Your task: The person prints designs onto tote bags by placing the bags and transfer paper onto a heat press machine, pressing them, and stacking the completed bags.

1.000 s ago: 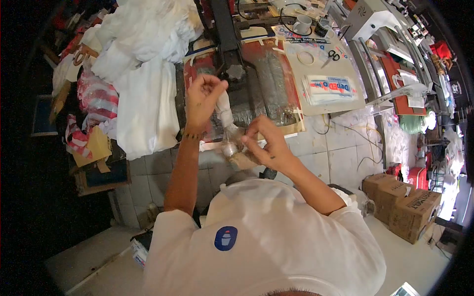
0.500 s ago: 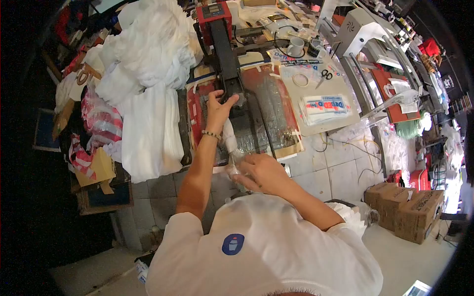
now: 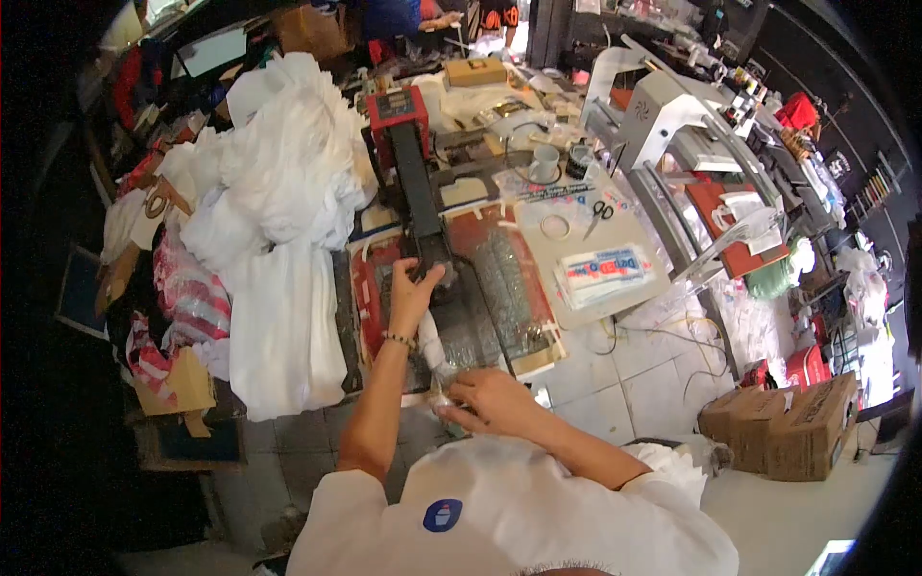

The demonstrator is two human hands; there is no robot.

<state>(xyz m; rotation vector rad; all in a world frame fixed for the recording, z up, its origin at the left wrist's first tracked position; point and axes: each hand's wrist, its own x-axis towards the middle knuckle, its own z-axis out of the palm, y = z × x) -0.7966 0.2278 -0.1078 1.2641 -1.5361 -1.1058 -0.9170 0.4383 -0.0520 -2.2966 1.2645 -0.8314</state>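
Observation:
A heat press with a red control box (image 3: 397,106) and a long black arm (image 3: 415,192) stands before me. My left hand (image 3: 411,300) is closed around the front end of this arm, its thumb and forefinger apart on either side. A handle wrapped in white (image 3: 430,338) slopes down towards me. Around its near end are the fingers of my right hand (image 3: 495,401); the exact grip is partly hidden. Beneath the arm lies the press's dark, film-covered bed (image 3: 488,283), with red areas and taped edges.
A big heap of white cloth (image 3: 288,173) rises on the left. On the right, a board (image 3: 615,305) carries printed sheets (image 3: 603,273), scissors (image 3: 599,215) and a tape ring (image 3: 555,227). Beyond are a mug (image 3: 545,163) and a white machine (image 3: 667,120). Cardboard boxes (image 3: 812,432) sit on the floor.
The view has tilted up, so the press and table sit lower in the picture. My right hand, blurred before, is steadier at the handle's near end. My left hand stays on the arm.

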